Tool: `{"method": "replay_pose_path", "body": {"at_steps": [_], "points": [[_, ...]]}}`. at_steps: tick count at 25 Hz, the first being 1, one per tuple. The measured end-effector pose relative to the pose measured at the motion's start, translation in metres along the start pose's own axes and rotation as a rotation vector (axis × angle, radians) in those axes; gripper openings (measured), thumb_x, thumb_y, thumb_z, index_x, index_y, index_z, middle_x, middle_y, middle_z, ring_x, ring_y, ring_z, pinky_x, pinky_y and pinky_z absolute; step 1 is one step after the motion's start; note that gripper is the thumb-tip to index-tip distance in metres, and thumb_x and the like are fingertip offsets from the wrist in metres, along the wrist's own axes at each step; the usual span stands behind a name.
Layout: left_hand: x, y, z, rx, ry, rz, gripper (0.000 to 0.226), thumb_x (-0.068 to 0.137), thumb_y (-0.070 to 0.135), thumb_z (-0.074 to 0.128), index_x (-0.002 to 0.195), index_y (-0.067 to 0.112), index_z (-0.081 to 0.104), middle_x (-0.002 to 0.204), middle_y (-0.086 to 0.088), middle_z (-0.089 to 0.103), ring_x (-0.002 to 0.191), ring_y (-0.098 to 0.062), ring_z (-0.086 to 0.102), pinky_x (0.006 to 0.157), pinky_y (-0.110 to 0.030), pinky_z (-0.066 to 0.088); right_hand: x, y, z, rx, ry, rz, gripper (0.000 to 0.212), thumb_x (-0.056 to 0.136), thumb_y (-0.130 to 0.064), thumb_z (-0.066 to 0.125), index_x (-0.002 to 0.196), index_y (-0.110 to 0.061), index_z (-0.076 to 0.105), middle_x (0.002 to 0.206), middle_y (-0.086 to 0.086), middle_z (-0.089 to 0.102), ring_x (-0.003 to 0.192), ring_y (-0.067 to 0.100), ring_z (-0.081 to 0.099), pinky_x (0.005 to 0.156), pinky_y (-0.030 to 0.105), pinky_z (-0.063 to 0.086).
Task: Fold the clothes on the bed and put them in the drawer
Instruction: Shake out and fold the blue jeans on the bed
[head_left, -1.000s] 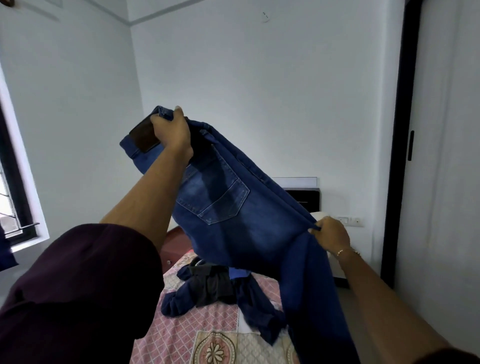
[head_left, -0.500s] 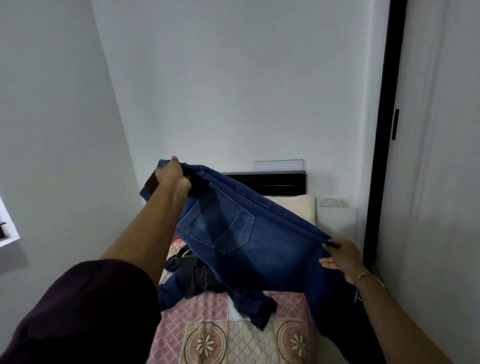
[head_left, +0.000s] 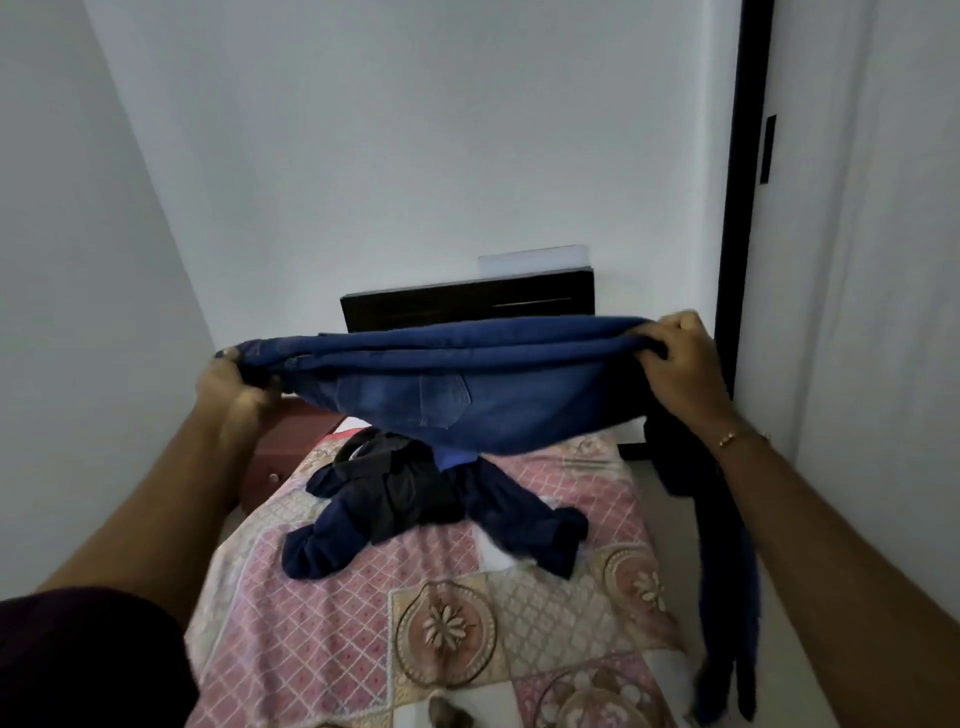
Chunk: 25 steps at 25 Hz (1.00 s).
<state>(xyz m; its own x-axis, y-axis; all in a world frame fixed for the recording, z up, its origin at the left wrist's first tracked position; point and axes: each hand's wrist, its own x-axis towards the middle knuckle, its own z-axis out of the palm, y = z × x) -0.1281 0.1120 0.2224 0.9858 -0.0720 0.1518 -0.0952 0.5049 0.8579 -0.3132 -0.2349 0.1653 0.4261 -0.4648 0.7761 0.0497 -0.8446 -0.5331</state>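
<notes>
jeans (head_left: 441, 384): hanging level over bed (head_left: 332, 613), lowered since earlier
left hand (head_left: 228, 379): gripping waistband
right hand (head_left: 680, 364): clutching legs
bed: holding dark clothes (head_left: 415, 499)

One pair of jeans (head_left: 441, 384), two hands, left hand (head_left: 228, 379) and right hand (head_left: 680, 364); one dark clothes heap (head_left: 415, 499), one bed (head_left: 545, 613), one headboard (head_left: 467, 301).

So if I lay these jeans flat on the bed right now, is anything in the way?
Yes. A pile of dark clothes lies mid-bed, right under the jeans held by the left hand and right hand.
</notes>
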Motion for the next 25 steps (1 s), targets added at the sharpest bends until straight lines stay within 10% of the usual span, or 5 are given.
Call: {"method": "replay_pose_path", "body": {"at_steps": [6, 10, 12, 15, 25], "points": [[0.035, -0.036, -0.290, -0.367, 0.063, -0.001, 0.026, 0.055, 0.007, 0.067, 0.080, 0.015, 0.064, 0.086, 0.000, 0.070, 0.079, -0.013, 0.062, 0.079, -0.024, 0.047, -0.197, -0.103, 0.148, -0.041, 0.108, -0.244, 0.023, 0.076, -0.019, 0.047, 0.080, -0.004, 0.064, 0.086, 0.014, 0.047, 0.069, 0.027, 0.049, 0.065, 0.033, 0.040], [-0.001, -0.125, -0.521, -0.503, 0.280, -0.442, 0.060, 0.022, 0.019, 0.089, 0.079, 0.012, 0.071, 0.084, -0.009, 0.069, 0.075, -0.018, 0.069, 0.068, -0.026, 0.056, -0.423, -0.090, 0.244, -0.289, -0.567, -0.192, 0.022, 0.066, -0.033, 0.042, 0.077, -0.024, 0.058, 0.097, 0.011, 0.045, 0.061, 0.031, 0.062, 0.059, 0.031, 0.030], [-0.032, -0.160, -0.582, -0.526, 0.338, -0.604, 0.053, 0.060, 0.018, 0.085, 0.105, -0.004, 0.065, 0.100, -0.028, 0.059, 0.092, -0.024, 0.068, 0.065, -0.005, 0.049, -0.487, -0.067, 0.264, -0.351, -0.722, -0.212, 0.028, 0.061, -0.037, 0.037, 0.069, -0.027, 0.062, 0.090, 0.004, 0.037, 0.055, 0.024, 0.062, 0.050, 0.023, 0.027], [-0.071, -0.170, -0.596, -0.403, 0.650, -0.623, 0.029, 0.101, 0.014, 0.029, 0.096, 0.002, 0.055, 0.086, -0.017, 0.060, 0.080, -0.029, 0.060, 0.088, -0.019, 0.046, -0.498, -0.060, 0.276, -0.336, -0.694, -0.287, 0.014, 0.064, -0.032, 0.043, 0.075, -0.024, 0.046, 0.084, 0.004, 0.035, 0.051, 0.027, 0.054, 0.042, 0.027, 0.031], [-0.082, -0.171, -0.571, -0.338, 0.896, -0.325, 0.024, 0.087, 0.018, 0.047, 0.063, 0.023, 0.050, 0.078, 0.003, 0.059, 0.083, -0.017, 0.057, 0.092, -0.035, 0.048, -0.496, -0.073, 0.271, -0.387, -0.646, -0.357, 0.015, 0.072, -0.024, 0.044, 0.067, -0.011, 0.051, 0.074, 0.011, 0.044, 0.045, 0.030, 0.044, 0.040, 0.028, 0.029]]}}
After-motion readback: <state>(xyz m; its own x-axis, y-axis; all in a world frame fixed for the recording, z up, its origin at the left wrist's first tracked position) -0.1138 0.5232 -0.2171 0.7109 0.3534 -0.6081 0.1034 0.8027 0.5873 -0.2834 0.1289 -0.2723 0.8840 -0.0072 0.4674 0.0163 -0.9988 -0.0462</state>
